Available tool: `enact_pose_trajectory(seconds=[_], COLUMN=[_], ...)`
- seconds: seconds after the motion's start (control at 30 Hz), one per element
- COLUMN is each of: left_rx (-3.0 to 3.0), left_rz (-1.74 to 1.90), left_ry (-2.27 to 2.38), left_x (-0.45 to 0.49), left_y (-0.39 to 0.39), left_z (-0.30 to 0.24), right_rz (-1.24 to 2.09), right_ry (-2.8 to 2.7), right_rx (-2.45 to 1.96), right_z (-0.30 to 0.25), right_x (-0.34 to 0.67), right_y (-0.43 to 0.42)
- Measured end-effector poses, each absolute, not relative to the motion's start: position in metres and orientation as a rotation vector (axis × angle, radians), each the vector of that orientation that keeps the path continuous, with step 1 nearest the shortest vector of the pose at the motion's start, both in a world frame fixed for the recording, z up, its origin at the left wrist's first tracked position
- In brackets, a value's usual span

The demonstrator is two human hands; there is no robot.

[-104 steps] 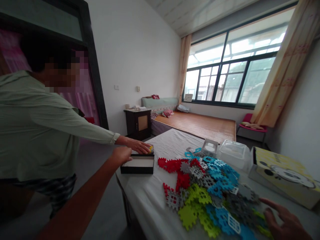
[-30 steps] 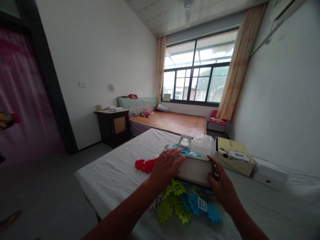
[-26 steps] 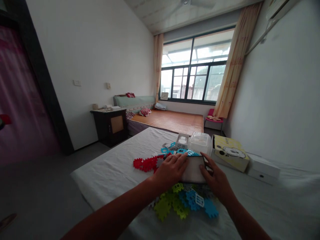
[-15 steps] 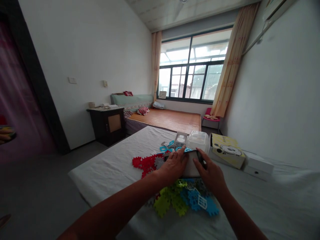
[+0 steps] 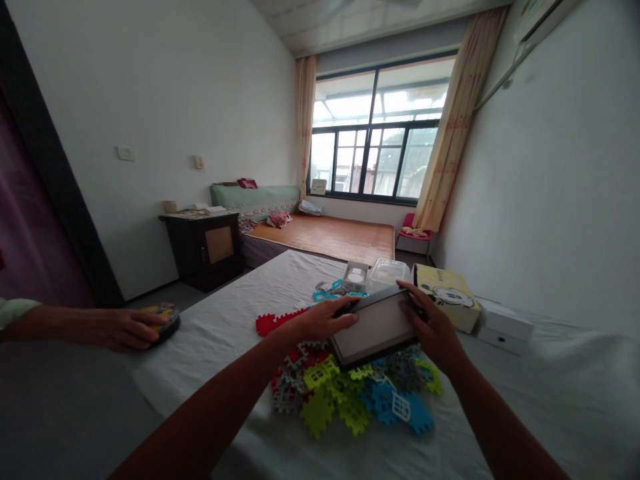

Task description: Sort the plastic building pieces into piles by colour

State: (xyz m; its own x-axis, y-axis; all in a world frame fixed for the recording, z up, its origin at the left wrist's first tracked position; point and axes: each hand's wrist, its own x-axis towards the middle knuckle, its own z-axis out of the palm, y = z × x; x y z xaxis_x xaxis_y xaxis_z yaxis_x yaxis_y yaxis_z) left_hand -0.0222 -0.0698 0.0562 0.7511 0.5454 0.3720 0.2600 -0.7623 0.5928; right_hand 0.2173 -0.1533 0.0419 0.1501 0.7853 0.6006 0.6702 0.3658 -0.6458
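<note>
A shallow box with dark sides and a pale flat face (image 5: pixel 376 327) is held tilted above the pile of plastic pieces. My left hand (image 5: pixel 327 319) grips its left upper edge, thumb over the rim. At the right upper corner, my right hand (image 5: pixel 429 317) has its fingers closed on the same box. Below it lie lime-green toothed pieces (image 5: pixel 320 413), blue ones (image 5: pixel 421 412) and a small white lattice piece (image 5: pixel 401 405). Red pieces (image 5: pixel 270 324) and grey pieces (image 5: pixel 287 392) are spread to the left, some hidden by my left arm.
Another person's hand (image 5: pixel 120 328) rests on a rounded black-and-yellow object (image 5: pixel 167 323) at the left table edge. A clear plastic container (image 5: pixel 391 272), small open white box (image 5: pixel 356 275), yellow cartoon box (image 5: pixel 447 297) and white box (image 5: pixel 505 331) stand behind and right.
Both hands have lifted and tilted the shallow box, turning more of its pale face to view. The other person's hand has come in from the left with the black-and-yellow object.
</note>
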Motion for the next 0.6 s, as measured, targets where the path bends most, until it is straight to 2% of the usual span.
enact_pose_trajectory(seconds=[0.13,0.2,0.37,0.5,0.6], left_rx=[2.215,2.177,2.237,2.308,2.412], left_rz=[0.89,0.971,1.056,1.032,0.967], left_ry=[0.916,1.016,1.03,1.07,1.162], left_x=[-0.011,-0.006,0.008,0.014,0.016], left_y=[-0.072,-0.078,-0.106,-0.121,-0.125], left_z=[0.036,0.025,0.007,0.0,0.002], right_rz=[-0.438,-0.61,-0.608,-0.52,-0.605], right_ry=[-1.484,-1.503,-1.518,-1.508,-1.559], right_rx=[-1.445,-1.558,-1.891,-1.931,-1.89], right_z=[0.034,0.027,0.02,0.03,0.037], right_x=[0.213,0.202,0.174,0.167,0.164], right_y=[-0.149,-0.152,-0.159,-0.157,-0.157])
